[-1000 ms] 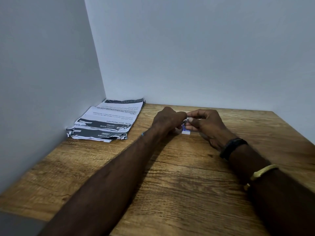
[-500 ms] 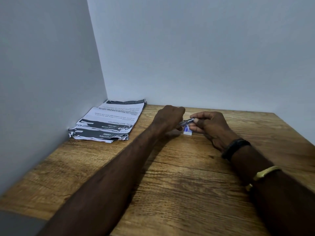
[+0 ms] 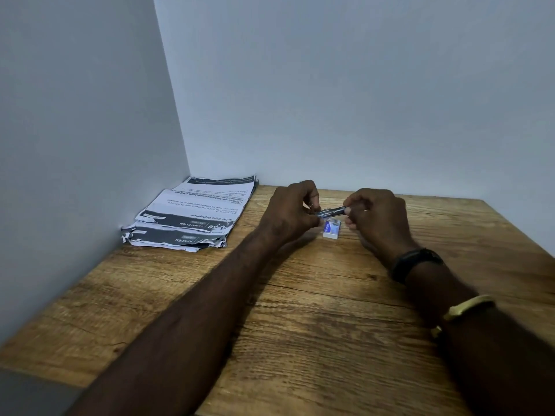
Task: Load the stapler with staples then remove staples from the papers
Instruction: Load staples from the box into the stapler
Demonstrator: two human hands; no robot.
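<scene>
Left hand [image 3: 292,211] and right hand [image 3: 377,214] each pinch an end of the slim silver metal stapler [image 3: 332,211], lying crosswise between them.

I have one wide head view, looking forward and down over the wooden table [image 3: 300,340] toward the wall corner [image 3: 180,130]. The left hand [image 3: 288,214] and right hand [image 3: 378,217] sit mid-frame, forearms entering from below.

- A wooden bench [image 3: 300,340] with brown grain fills the lower view.
- A plain pale left wall [image 3: 75,145] meets a plain back wall [image 3: 360,85] at the bench's far corner.
- Light is soft.
</scene>
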